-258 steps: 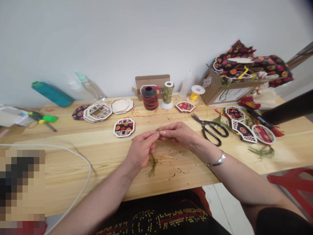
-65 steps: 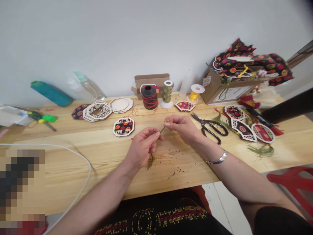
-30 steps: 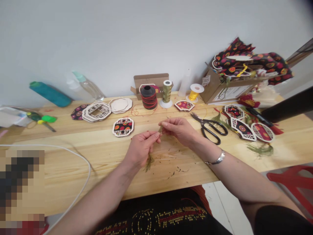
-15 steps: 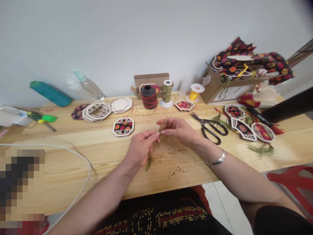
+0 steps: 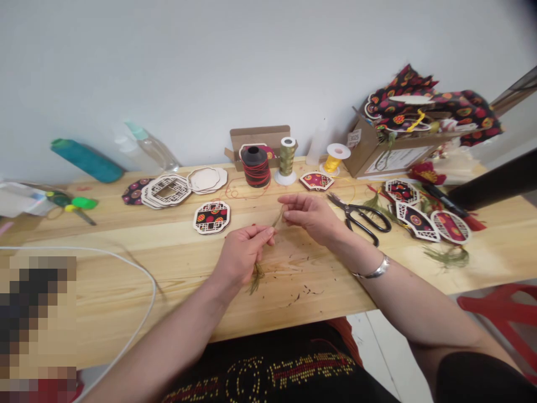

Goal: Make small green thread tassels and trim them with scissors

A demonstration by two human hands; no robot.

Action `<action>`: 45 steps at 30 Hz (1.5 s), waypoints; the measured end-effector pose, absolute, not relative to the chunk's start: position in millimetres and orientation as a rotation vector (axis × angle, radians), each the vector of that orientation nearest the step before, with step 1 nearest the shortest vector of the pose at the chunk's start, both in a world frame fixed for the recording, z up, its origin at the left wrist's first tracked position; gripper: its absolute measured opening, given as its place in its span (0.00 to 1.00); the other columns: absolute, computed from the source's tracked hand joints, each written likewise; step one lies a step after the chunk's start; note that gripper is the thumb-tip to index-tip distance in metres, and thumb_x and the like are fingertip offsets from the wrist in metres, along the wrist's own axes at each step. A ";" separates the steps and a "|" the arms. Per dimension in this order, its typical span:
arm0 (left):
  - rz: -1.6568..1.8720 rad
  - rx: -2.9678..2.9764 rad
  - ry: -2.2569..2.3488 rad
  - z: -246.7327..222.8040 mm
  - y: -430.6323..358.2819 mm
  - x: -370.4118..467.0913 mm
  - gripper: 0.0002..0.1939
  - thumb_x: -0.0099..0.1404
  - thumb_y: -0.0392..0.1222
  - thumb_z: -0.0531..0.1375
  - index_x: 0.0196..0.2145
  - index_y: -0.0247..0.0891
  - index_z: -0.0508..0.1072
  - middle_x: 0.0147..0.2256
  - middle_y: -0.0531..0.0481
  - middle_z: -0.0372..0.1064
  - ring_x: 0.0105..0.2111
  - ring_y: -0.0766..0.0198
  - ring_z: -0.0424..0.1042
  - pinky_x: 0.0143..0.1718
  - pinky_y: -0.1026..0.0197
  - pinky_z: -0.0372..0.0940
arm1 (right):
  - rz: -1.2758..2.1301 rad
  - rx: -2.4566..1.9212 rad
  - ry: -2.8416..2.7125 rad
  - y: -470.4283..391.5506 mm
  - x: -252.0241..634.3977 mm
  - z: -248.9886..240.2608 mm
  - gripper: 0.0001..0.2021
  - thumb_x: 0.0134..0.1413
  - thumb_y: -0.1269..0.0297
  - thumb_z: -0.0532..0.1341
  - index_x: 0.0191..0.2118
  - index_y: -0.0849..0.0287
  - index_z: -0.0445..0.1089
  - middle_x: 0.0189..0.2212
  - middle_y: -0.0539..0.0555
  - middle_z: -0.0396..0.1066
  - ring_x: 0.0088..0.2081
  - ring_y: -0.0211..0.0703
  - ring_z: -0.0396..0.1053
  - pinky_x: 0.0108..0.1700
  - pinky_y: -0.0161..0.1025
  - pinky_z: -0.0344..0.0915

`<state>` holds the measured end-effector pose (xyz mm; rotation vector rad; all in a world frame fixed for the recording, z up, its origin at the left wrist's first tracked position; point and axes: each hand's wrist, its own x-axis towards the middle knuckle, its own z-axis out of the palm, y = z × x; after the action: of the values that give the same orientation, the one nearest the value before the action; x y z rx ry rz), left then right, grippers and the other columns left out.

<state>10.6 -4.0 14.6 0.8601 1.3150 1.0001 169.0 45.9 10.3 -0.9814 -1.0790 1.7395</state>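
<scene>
My left hand (image 5: 247,252) is closed on a bundle of olive-green thread; a loose tassel end (image 5: 257,278) hangs below its fingers. My right hand (image 5: 310,218), a silver bracelet on its wrist, pinches the thin upper strands (image 5: 278,217), which run up from my left fingertips. A small gap separates the two hands above the wooden table. Right of my right hand lie black-handled scissors (image 5: 364,219). To the left is a lattice-framed patterned piece (image 5: 211,218). Behind stand a spool of red cord (image 5: 256,169) and a spool of olive thread (image 5: 287,159).
A cardboard box (image 5: 390,151) holding patterned cloth stands at the back right, near finished ornaments (image 5: 417,221). A yellow spool (image 5: 333,159), stacked frames (image 5: 168,190) and a teal cone (image 5: 88,160) line the back. A white cable (image 5: 142,271) curves across the left.
My right hand has moved slightly right, away from my left hand, and the strands between them now show more plainly. My left hand has stayed nearly still.
</scene>
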 end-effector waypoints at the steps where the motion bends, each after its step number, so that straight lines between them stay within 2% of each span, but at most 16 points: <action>1: 0.996 0.849 1.316 14.6 -4.1 10.6 0.09 0.50 0.41 0.65 0.18 0.33 0.74 0.23 0.49 0.69 0.13 0.79 0.50 0.12 0.69 0.45 | 1.737 -0.985 -1.053 46.4 169.3 9.8 0.18 0.36 0.72 0.65 0.39 0.63 0.68 0.26 0.47 0.67 0.26 0.31 0.65 0.32 0.34 0.63; 6: 0.999 0.777 1.293 15.8 -3.3 9.6 0.09 0.48 0.42 0.66 0.23 0.32 0.76 0.20 0.54 0.65 0.13 0.80 0.49 0.12 0.71 0.44 | 1.555 -1.031 -0.965 51.0 171.2 5.7 0.18 0.38 0.69 0.66 0.40 0.62 0.67 0.31 0.50 0.69 0.31 0.33 0.68 0.37 0.35 0.65; 8: 1.015 0.737 1.274 16.3 -2.4 8.7 0.10 0.47 0.41 0.67 0.24 0.31 0.75 0.20 0.55 0.64 0.13 0.80 0.48 0.12 0.71 0.44 | 1.384 -1.114 -1.012 53.4 172.8 5.6 0.15 0.41 0.67 0.65 0.39 0.61 0.67 0.31 0.50 0.68 0.31 0.33 0.67 0.33 0.33 0.64; 10: 1.039 0.705 1.257 16.5 -1.4 7.6 0.10 0.46 0.41 0.67 0.23 0.31 0.74 0.21 0.54 0.65 0.13 0.81 0.47 0.12 0.71 0.44 | 1.306 -1.209 -1.131 54.7 174.6 7.0 0.10 0.46 0.63 0.63 0.35 0.62 0.68 0.26 0.49 0.67 0.25 0.31 0.64 0.26 0.32 0.59; 13: 1.063 0.664 1.226 16.3 0.1 6.2 0.11 0.45 0.42 0.68 0.22 0.30 0.73 0.21 0.54 0.65 0.13 0.80 0.46 0.11 0.71 0.43 | 1.396 -1.270 -1.317 53.1 176.4 9.9 0.11 0.49 0.59 0.60 0.28 0.63 0.68 0.22 0.49 0.65 0.20 0.29 0.58 0.21 0.31 0.52; 15: 1.060 0.635 1.205 16.0 0.9 5.7 0.12 0.45 0.42 0.68 0.23 0.30 0.74 0.20 0.54 0.64 0.13 0.80 0.46 0.11 0.72 0.43 | 1.488 -1.268 -1.417 50.3 177.2 11.3 0.11 0.49 0.59 0.60 0.27 0.64 0.70 0.21 0.49 0.65 0.19 0.29 0.56 0.20 0.31 0.50; 18: 1.056 0.618 1.177 15.7 1.4 5.4 0.12 0.45 0.42 0.68 0.24 0.30 0.74 0.20 0.55 0.63 0.14 0.80 0.46 0.12 0.72 0.43 | 1.631 -1.188 -1.610 46.2 178.1 12.2 0.12 0.48 0.60 0.62 0.34 0.64 0.73 0.20 0.48 0.64 0.20 0.29 0.55 0.21 0.31 0.51; 22: 1.042 0.645 1.172 15.7 0.4 5.2 0.10 0.47 0.41 0.67 0.24 0.31 0.74 0.19 0.56 0.62 0.14 0.80 0.46 0.12 0.72 0.44 | 1.686 -1.017 -1.814 42.5 177.1 12.9 0.19 0.42 0.63 0.66 0.44 0.62 0.72 0.24 0.48 0.68 0.26 0.32 0.60 0.28 0.32 0.57; 28: 1.089 0.731 1.222 13.8 -0.3 6.1 0.08 0.47 0.41 0.66 0.22 0.32 0.75 0.20 0.53 0.66 0.13 0.80 0.48 0.11 0.71 0.44 | 1.556 -1.160 -1.886 38.7 173.0 13.9 0.08 0.46 0.64 0.62 0.31 0.64 0.75 0.25 0.51 0.72 0.26 0.32 0.61 0.29 0.33 0.57; 34: 1.109 0.824 1.313 13.6 -0.7 7.6 0.08 0.48 0.41 0.65 0.25 0.33 0.77 0.20 0.52 0.66 0.13 0.78 0.49 0.11 0.69 0.45 | 1.505 -1.149 -1.839 43.2 177.1 15.4 0.11 0.46 0.60 0.63 0.29 0.64 0.75 0.22 0.50 0.70 0.24 0.32 0.59 0.27 0.33 0.55; 45: 1.020 0.982 1.372 10.2 -2.9 7.3 0.09 0.50 0.44 0.65 0.22 0.35 0.77 0.20 0.51 0.69 0.13 0.76 0.51 0.13 0.67 0.46 | 1.506 -1.121 -1.789 44.7 179.0 14.5 0.12 0.48 0.57 0.62 0.27 0.63 0.73 0.22 0.50 0.69 0.24 0.32 0.59 0.26 0.34 0.53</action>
<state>7.3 -2.9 10.2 0.9824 1.3724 1.0202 179.0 44.7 14.5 -1.1213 -1.7890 1.5056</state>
